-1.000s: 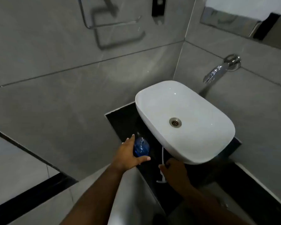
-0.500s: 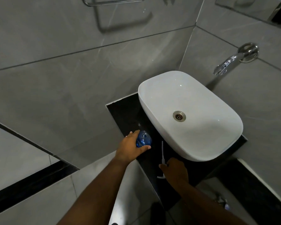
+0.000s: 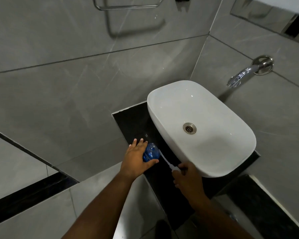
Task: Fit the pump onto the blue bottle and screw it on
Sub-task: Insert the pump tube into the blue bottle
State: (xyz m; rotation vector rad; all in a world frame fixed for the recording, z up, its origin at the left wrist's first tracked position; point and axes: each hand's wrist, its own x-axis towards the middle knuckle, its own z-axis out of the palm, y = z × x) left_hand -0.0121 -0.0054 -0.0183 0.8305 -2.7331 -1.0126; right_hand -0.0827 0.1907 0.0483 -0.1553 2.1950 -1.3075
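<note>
Looking down through the head camera, we are seeing our left hand (image 3: 136, 160) wrapping around the blue bottle (image 3: 150, 152), fingers curled over its far side and thumb pressing on the near side, so the hand is closed on it. The bottle is sitting on the black counter (image 3: 133, 121), at its near left edge, just beside the white basin (image 3: 202, 128). Our right hand (image 3: 188, 178) is gripping the head of the pump (image 3: 170, 165), fingers folded tightly around it, and most of the head is hiding inside the fist. The pump's white tube is slanting up and left from that hand toward the bottle's mouth; we cannot tell whether its tip is already inside the neck or only touching the rim.

The basin is crowding the work: its rounded near left wall is overhanging the counter right beside the tube and our right knuckles, leaving only a narrow dark strip of counter between basin and bottle. A metal drain (image 3: 189, 128) is sitting in the middle of the bowl. On the far right wall a chrome tap (image 3: 238, 77) is jutting out above the basin, well apart from both hands. Far up on the grey tiled wall a chrome towel rail (image 3: 126, 7) is showing, with a mirror edge (image 3: 266, 21) at the far right corner.
</note>
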